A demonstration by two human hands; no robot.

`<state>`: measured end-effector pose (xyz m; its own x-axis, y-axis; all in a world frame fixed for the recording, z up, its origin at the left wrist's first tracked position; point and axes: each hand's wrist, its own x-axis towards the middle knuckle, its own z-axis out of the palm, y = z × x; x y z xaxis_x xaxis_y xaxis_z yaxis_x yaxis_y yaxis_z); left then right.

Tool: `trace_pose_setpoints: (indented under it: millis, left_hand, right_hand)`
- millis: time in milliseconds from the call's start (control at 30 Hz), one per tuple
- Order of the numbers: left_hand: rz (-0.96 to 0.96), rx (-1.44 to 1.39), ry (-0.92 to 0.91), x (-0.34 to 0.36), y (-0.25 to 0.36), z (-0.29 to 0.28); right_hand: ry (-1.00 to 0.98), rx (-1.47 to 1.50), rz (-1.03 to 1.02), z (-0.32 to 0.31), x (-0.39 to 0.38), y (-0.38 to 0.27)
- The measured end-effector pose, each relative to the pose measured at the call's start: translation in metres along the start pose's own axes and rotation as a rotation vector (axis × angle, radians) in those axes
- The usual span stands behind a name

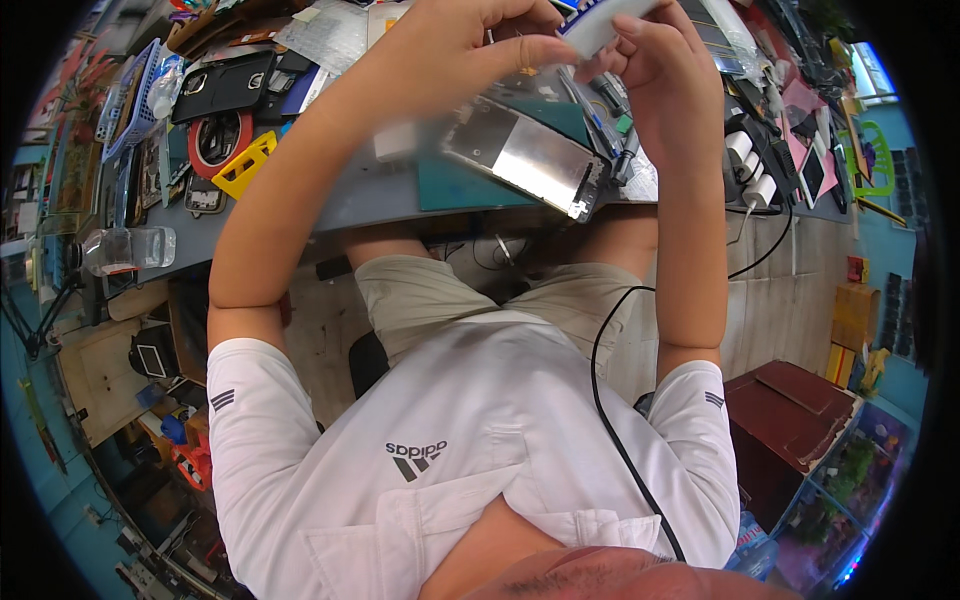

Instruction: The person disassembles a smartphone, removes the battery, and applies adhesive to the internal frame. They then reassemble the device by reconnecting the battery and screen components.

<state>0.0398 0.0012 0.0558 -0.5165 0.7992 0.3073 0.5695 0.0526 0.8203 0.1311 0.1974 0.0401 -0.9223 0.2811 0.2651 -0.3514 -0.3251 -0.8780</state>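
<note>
Fingers [530, 50] pinch one white strip [600, 25] — two hands.

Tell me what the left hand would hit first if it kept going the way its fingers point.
Probably the right hand: the left hand points its fingertips rightward at the white strip pinched between them. Depth is unclear.

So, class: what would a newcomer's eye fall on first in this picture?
First, the two raised hands at top centre: the left hand and right hand pinch a small white strip. Just below them lies a shiny flat panel on the cluttered grey bench.
</note>
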Motion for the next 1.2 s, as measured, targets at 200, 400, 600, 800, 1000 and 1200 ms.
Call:
trace_pose_setpoints:
  millis: [200,400,600,800,1000,1200]
  left_hand:
    - [0.025,0.131,-0.123,-0.004,-0.015,-0.012]
    - [0.15,0.155,-0.108,-0.015,-0.024,-0.016]
    - [0.067,0.271,0.012,-0.025,-0.06,-0.025]
    - [0.138,-0.257,0.172,-0.016,-0.083,-0.035]
    - [0.12,-0.684,0.129,-0.014,-0.092,-0.023]
    - [-0.082,-0.671,0.226,-0.017,-0.065,-0.029]
  right_hand:
    - [-0.014,-0.082,-0.008,-0.01,-0.009,0.012]
    - [-0.063,-0.107,0.1,-0.001,-0.018,0.02]
    - [0.047,-0.089,0.047,0.004,-0.026,0.017]
    - [0.025,0.058,0.142,-0.016,-0.038,0.017]
    - [0.003,0.08,0.205,-0.003,-0.04,0.026]
    - [0.12,-0.231,0.191,0.01,-0.042,0.034]
